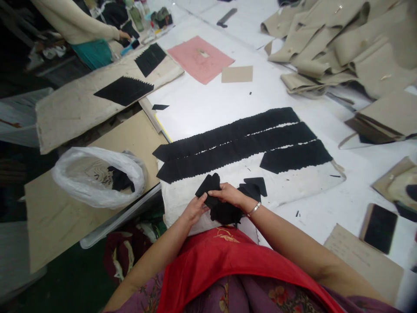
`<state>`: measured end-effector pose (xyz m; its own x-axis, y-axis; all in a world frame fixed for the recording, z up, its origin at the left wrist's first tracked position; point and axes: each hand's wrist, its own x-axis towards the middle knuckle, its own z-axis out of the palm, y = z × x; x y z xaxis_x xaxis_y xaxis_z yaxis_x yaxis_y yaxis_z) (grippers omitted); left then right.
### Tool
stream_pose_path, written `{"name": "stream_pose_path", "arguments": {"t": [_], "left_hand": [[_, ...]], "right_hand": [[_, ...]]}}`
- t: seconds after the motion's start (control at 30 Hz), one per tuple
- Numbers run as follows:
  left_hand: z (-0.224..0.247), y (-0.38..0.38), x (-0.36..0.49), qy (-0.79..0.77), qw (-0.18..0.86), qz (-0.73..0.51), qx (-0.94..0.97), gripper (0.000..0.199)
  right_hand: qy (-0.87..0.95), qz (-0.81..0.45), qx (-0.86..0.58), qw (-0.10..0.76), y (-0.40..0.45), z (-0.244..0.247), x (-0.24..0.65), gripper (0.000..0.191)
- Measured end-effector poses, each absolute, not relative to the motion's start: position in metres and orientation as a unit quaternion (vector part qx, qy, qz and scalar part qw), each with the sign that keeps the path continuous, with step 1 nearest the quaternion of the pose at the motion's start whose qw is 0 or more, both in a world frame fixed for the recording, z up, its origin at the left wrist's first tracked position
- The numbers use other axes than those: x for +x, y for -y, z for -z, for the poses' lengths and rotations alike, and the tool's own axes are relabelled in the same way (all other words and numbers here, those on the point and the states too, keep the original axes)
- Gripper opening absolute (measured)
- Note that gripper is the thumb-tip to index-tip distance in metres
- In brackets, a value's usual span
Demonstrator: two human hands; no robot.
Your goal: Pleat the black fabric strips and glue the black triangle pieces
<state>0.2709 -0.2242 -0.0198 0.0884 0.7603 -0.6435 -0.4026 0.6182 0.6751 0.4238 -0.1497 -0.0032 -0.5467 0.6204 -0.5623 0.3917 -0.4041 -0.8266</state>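
The left hand (pixel 194 209) has its fingers curled nearly closed, pinching the lower edge of a small black fabric piece (pixel 208 186) above the white cloth (pixel 187 204). To its right, the right hand (pixel 230 194) has its fingers nearly closed on the same piece, just above a loose black pile (pixel 226 213) near the red apron (pixel 224 254).

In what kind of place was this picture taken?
Probably a sewing or leather-goods workshop: long rows of overlapping black pieces lie on a pale cloth, beige material is heaped on the worktable, and another person works nearby.
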Motion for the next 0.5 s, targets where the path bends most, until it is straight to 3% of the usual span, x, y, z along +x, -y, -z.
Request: {"name": "stream_pose_path", "arguments": {"t": [0.17, 0.43, 0.5], "left_hand": [[0.000, 0.207, 0.284, -0.456, 0.735, -0.484, 0.131, 0.049], [-0.013, 0.197, 0.306, -0.440, 0.761, -0.429, 0.207, 0.053], [-0.010, 0.190, 0.306, -0.453, 0.728, -0.473, 0.204, 0.049]], "right_hand": [[0.494, -0.771, -0.397, 0.062, 0.154, 0.001, 0.424, 0.040], [0.547, -0.732, -0.405, 0.010, 0.154, -0.027, 0.433, 0.038], [0.549, -0.734, -0.401, -0.002, 0.148, -0.026, 0.440, 0.038]]}}
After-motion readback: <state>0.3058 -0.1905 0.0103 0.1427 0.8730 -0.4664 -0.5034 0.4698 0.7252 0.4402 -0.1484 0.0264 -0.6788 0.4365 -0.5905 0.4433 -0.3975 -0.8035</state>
